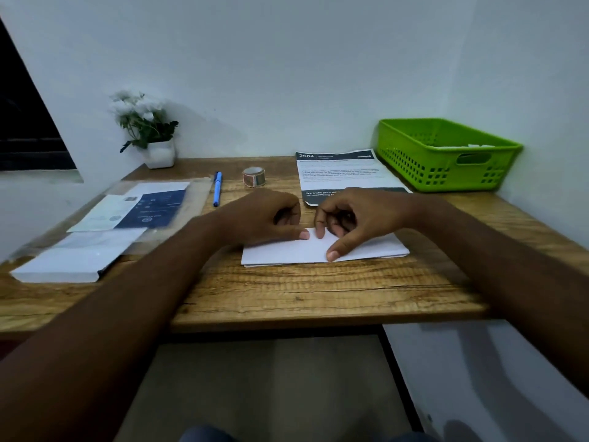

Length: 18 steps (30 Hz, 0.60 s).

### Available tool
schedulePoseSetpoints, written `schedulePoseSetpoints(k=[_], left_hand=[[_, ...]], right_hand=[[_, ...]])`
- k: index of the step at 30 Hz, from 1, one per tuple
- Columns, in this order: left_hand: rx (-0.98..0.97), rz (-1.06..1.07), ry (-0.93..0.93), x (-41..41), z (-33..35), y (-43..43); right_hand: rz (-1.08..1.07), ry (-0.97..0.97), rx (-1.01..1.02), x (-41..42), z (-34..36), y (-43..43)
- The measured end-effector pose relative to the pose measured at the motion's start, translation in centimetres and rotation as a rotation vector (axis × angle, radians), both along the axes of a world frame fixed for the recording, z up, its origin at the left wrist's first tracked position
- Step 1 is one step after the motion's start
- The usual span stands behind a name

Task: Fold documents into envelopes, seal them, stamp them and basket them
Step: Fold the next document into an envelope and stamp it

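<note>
Curling over a folded paper (287, 253), the fingers (319, 224) of the right hand (366, 212) are seen pinching its fold between thumb and forefinger; the left hand (258, 215) is held curled, thumb pressed to the far edge, its grip not discernible; the paper is laid mid-tabletop (287, 291), a printed sheet (338, 173) and green basket (411, 161) beyond.

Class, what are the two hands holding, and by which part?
The folded white paper: left hand pinches its far edge, right hand grips across its middle.
</note>
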<state>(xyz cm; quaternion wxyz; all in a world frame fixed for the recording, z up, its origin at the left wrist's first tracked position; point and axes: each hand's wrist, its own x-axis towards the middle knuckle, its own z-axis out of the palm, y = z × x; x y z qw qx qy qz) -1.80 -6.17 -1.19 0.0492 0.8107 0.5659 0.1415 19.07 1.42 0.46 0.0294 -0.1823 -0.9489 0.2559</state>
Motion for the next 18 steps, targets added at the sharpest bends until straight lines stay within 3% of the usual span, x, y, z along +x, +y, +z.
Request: schedulePoseSetpoints(k=[3, 10, 15, 18], left_hand=[[0.105, 0.018, 0.102, -1.0, -0.8, -1.9], [0.209, 0.074, 0.130, -2.0, -0.7, -5.0], [0.248, 0.164, 0.102, -4.0, -0.8, -7.8], [0.201, 0.206, 0.021, -5.4, -0.6, -10.0]], right_hand=[[-0.041, 0.022, 0.048, 1.6, 0.0, 0.0], [-0.123, -0.061, 0.092, 4.8, 1.0, 0.4], [-0.052, -0.019, 0.116, 1.4, 2.0, -0.7], [-0.025, -0.045, 0.229, -1.8, 1.9, -1.5]])
